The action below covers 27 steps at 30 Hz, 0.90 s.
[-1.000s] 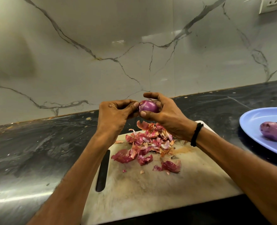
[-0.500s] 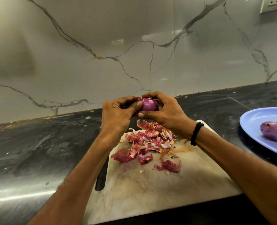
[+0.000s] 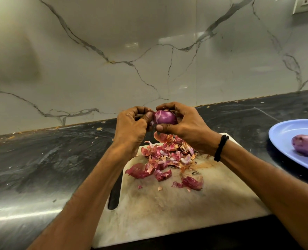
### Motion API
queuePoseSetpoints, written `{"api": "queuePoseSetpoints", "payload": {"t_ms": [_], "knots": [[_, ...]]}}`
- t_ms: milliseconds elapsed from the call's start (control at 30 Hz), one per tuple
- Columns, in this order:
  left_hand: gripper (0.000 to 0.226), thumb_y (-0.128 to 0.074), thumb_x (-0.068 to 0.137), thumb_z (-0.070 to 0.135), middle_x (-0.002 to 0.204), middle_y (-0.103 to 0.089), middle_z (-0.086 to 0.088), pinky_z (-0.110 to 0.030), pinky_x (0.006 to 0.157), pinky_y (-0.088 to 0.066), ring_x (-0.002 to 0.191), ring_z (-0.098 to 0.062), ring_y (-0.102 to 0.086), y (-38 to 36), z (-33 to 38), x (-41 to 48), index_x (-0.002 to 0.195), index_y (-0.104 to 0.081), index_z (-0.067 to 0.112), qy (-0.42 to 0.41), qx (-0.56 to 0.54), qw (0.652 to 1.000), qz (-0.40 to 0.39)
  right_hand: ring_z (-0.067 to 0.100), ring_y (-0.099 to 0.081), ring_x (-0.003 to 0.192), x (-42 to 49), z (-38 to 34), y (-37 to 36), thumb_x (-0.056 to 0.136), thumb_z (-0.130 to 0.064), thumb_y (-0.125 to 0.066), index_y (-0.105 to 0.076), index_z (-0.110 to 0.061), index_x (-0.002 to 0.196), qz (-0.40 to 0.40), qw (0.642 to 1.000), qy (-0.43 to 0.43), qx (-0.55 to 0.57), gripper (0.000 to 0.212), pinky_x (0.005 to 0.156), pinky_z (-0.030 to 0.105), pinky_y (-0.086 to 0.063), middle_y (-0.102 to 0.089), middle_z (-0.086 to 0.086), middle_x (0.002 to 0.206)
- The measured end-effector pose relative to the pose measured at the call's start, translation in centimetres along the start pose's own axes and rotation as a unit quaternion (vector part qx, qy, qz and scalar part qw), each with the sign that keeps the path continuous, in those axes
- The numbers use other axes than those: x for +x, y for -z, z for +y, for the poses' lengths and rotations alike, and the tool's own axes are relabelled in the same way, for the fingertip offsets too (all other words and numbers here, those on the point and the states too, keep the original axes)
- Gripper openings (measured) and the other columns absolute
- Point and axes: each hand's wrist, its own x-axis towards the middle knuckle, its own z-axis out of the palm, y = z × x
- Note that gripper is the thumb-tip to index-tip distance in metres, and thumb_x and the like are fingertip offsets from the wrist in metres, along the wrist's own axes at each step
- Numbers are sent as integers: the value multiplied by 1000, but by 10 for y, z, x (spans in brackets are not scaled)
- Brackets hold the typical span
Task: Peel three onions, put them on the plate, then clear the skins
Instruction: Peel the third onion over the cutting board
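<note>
we see both hands raised above the cutting board (image 3: pixel 185 210), meeting around one purple onion (image 3: pixel 165 117). the right hand (image 3: pixel 185 127) grips it — fingers arched over the top, thumb tucked under the near side. the left hand (image 3: pixel 131 130) is curled tight, its thumb tip pressed against the onion's left end; whether it pinches a scrap of skin there we cannot tell. the onion looks glossy and mostly bare, with a pale streak near its left end. a black band (image 3: pixel 221 147) sits on the right wrist.

directly below the hands, on the far half of the board, lies a heap of skins (image 3: pixel 167 157) — red and papery tan pieces, with a few looser curls nearer the board's middle. the board itself lies at the near edge of the dark bench (image 3: pixel 41 159), its handle slot on the left side.

well apart, toward the right end of the bench, we see a blue plate (image 3: pixel 283 134) cut off by the frame, and on it one peeled onion (image 3: pixel 305 145) lying on its side.

the bench's back edge meets a white marbled wall (image 3: pixel 95 78), with a socket (image 3: pixel 306 4) at the upper right corner.
</note>
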Motion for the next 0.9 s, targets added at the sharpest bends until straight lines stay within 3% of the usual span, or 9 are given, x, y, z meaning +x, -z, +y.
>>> {"api": "queuePoseSetpoints", "payload": {"t_ms": [100, 200, 367, 500, 700, 900], "knots": [[16, -61, 98, 7, 87, -65, -1, -19, 65, -54, 74, -8, -62, 6, 0, 4, 90, -66, 19, 3, 17, 999, 34, 22, -62, 109, 1, -3, 2, 67, -13, -81, -61, -17, 118, -9, 998, -24, 61, 55, 89, 33, -56, -59, 4, 120], [16, -66, 95, 8, 88, -69, 0, -22, 70, -58, 73, -8, -66, 15, -1, 5, 89, -68, 22, -17, 105, 993, 58, 24, -63, 110, 2, -4, 4, 62, -19, -81, -62, -17, 116, -5, 996, -32, 84, 57, 89, 35, -56, -60, 6, 121], [20, -66, 94, 6, 93, -76, 2, -31, 74, -62, 78, -9, -70, 15, -2, 0, 100, -79, 20, -24, 210, 977, 26, 22, -63, 108, 2, -2, 5, 61, -18, -82, -60, -16, 120, -3, 998, -31, 53, 62, 89, 32, -56, -60, 5, 120], [17, -67, 95, 16, 101, -75, 3, -30, 85, -60, 91, -7, -70, 10, 4, -2, 109, -77, 19, -41, 159, 986, 31, 19, -61, 109, 3, 0, 5, 69, -9, -82, -56, -14, 124, 5, 1000, -20, 20, 61, 89, 27, -55, -57, 3, 121], [32, -75, 76, 32, 96, -76, 1, -27, 76, -62, 87, -11, -75, 6, 11, -8, 105, -76, 18, -69, 77, 994, -31, 18, -58, 114, 4, 3, 6, 67, -13, -85, -48, -12, 133, 25, 999, -6, -23, 76, 94, 31, -54, -53, 2, 128], [25, -78, 81, 15, 100, -77, -5, -27, 78, -62, 89, -15, -76, 7, 10, -5, 105, -76, 10, -74, 58, 995, -40, 13, -58, 110, 3, 1, 6, 69, -16, -85, -48, -17, 129, 37, 996, 24, -79, 71, 89, 21, -54, -53, -7, 122]]}}
